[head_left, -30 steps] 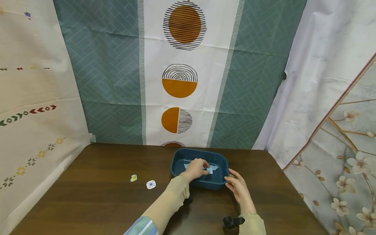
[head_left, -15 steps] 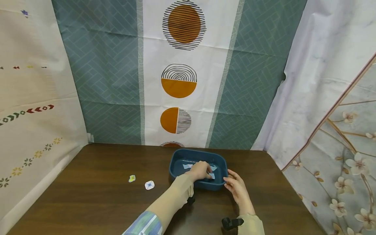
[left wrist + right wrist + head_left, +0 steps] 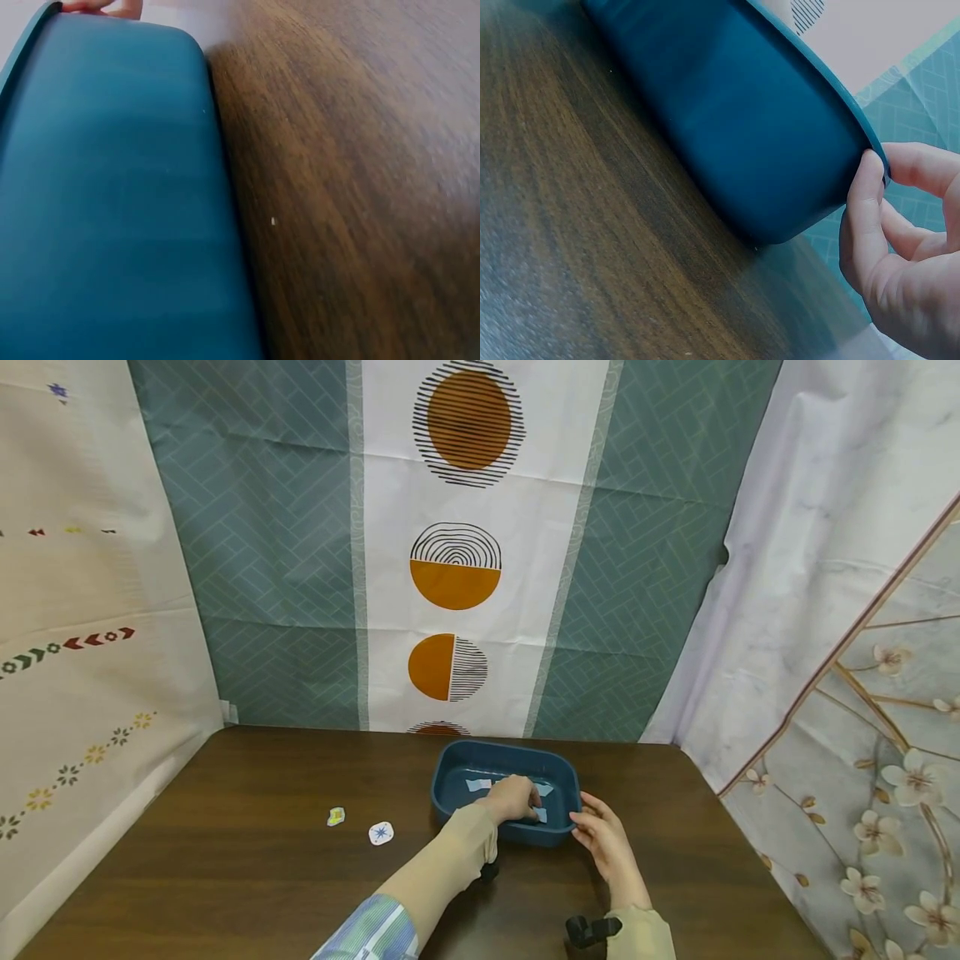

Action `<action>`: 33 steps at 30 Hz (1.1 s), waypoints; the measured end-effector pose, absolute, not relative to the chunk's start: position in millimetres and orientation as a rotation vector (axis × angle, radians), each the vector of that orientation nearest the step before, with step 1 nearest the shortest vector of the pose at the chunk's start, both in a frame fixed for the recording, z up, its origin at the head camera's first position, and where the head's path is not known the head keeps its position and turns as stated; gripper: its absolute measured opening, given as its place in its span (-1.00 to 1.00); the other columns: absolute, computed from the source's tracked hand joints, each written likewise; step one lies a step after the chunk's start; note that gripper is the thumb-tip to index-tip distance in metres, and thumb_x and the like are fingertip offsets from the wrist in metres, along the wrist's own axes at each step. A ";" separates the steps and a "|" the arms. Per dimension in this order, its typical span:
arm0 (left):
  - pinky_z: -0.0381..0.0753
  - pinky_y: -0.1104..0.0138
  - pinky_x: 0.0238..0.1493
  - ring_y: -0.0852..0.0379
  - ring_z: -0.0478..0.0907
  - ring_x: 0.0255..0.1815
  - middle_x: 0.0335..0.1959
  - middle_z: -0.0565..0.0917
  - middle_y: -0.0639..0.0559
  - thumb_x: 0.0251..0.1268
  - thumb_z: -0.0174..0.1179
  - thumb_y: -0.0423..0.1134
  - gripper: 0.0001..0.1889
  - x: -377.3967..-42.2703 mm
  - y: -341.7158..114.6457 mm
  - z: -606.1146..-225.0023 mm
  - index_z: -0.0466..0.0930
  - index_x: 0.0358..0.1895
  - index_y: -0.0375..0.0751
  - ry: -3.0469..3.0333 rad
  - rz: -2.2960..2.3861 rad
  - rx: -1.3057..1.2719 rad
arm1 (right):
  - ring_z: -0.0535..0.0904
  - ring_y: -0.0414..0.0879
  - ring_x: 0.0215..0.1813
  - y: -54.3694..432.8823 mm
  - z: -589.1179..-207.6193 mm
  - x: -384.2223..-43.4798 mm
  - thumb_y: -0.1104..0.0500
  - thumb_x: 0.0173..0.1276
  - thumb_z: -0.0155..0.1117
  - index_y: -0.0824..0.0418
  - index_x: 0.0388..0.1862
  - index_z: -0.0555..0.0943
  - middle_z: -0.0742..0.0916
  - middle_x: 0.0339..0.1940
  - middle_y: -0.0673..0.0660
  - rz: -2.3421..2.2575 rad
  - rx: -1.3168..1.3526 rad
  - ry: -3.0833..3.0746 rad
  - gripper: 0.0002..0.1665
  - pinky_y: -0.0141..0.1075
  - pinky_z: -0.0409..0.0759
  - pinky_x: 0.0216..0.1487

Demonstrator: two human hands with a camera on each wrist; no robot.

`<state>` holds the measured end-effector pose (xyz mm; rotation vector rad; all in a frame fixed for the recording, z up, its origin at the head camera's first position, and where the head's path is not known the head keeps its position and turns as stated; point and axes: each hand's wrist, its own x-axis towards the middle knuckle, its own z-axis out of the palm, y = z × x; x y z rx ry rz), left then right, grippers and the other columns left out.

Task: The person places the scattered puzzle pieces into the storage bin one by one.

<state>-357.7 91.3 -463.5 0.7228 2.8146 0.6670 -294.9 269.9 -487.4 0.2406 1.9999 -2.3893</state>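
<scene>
A blue plastic tub stands on the table, with several small light blue flat pieces on its floor. My left hand reaches inside, fingers curled down at a light blue piece near the front right; its fingertips are partly hidden. Outside the right end, my right hand pinches the tub's rim between thumb and fingers, as the right wrist view shows with the hand at the tub. In the left wrist view the tub's outer wall fills the left side, and the left hand is not visible.
Left of the tub lie a white sticker-like piece with a blue star and a small yellow piece. Another light blue piece lies at the tub's left. A patterned curtain hangs behind the brown table.
My left hand has moved slightly right and toward the front inside the tub, and the light blue piece at its fingers has shifted forward with it. The right hand stays on the rim.
</scene>
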 end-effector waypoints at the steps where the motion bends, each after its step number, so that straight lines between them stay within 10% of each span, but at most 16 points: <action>1: 0.61 0.35 -0.20 0.21 0.62 -0.28 -0.30 0.72 0.11 0.16 0.40 -0.21 -0.85 -358.4 92.2 -464.4 0.77 -0.20 -0.09 2.820 0.651 0.723 | 0.47 -0.32 -0.44 269.8 -487.3 -294.9 0.43 0.36 0.11 0.40 0.47 0.17 0.57 -0.33 -0.09 -2.392 0.241 1.995 -0.29 -0.51 0.56 -0.31; 33: 0.61 0.21 0.05 0.03 0.63 0.02 0.00 0.71 -0.02 0.11 0.44 -0.17 -0.55 -351.6 67.7 -443.7 0.64 0.11 -0.14 2.835 0.793 0.724 | 0.49 -0.31 -0.42 269.3 -486.8 -295.2 0.44 0.33 0.10 0.44 0.44 0.18 0.58 -0.31 -0.05 -2.393 0.230 2.014 -0.30 -0.50 0.57 -0.30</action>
